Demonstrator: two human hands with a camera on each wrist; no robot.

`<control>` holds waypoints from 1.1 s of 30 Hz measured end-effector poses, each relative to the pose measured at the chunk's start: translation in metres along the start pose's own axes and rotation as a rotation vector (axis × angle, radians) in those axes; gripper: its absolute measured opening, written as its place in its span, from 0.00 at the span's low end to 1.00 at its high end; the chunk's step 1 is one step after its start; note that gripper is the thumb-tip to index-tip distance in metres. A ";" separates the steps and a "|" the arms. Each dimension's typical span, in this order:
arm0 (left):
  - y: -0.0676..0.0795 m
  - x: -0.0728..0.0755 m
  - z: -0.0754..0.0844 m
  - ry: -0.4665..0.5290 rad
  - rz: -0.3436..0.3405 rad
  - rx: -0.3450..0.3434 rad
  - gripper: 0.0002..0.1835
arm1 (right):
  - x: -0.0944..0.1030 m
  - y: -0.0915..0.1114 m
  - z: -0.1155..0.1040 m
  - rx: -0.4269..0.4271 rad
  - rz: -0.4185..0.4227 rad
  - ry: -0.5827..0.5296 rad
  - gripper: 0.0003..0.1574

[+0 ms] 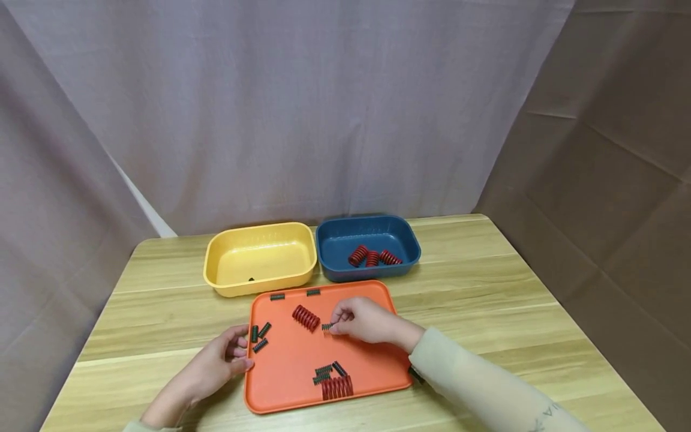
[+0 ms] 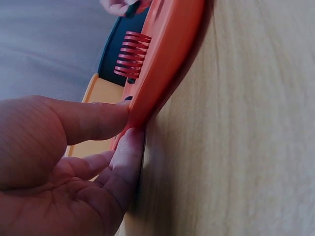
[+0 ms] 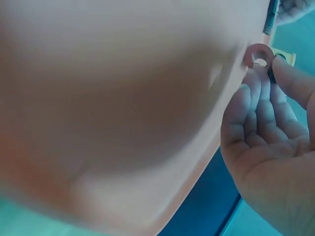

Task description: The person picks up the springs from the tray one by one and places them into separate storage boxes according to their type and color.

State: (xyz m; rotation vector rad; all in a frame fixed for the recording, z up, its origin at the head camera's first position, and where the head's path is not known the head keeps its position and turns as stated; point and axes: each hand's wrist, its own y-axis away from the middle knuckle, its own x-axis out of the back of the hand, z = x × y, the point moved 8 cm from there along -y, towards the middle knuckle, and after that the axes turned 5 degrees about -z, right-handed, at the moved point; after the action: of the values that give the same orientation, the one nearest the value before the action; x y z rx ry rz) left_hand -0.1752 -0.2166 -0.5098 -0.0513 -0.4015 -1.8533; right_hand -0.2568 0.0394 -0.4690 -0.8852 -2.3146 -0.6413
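An orange tray (image 1: 286,384) lies on the wooden table and carries two red springs (image 1: 306,318) and several small dark springs (image 1: 260,345). My left hand (image 1: 245,357) pinches the tray's left rim, thumb on top and a finger under it; the left wrist view shows this hand (image 2: 134,123) on the rim of the tray (image 2: 167,59). My right hand (image 1: 333,326) reaches over the tray's middle and pinches one small dark spring (image 1: 326,326) just right of the upper red spring. In the right wrist view the fingertips (image 3: 290,73) close on that dark spring (image 3: 272,73).
Behind the tray stand a yellow bin (image 1: 260,237) with one small dark piece in it and a blue bin (image 1: 367,225) holding three red springs (image 1: 372,257). Grey cloth hangs behind the table, brown cloth at the right.
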 end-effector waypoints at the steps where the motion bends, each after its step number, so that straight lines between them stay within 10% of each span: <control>1: 0.000 0.000 0.000 -0.004 0.003 -0.002 0.38 | 0.002 -0.002 -0.002 0.008 0.018 -0.003 0.05; 16: 0.003 0.000 0.001 -0.002 0.028 -0.020 0.38 | 0.028 -0.038 -0.022 0.061 0.299 -0.219 0.08; 33: -0.002 0.002 -0.002 -0.016 0.006 -0.042 0.38 | 0.038 -0.079 -0.039 -0.025 0.553 -0.044 0.04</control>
State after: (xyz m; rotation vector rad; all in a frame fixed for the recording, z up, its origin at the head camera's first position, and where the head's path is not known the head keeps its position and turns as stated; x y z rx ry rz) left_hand -0.1773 -0.2190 -0.5119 -0.0952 -0.3730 -1.8568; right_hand -0.3230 -0.0198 -0.4338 -1.4831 -1.9623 -0.4097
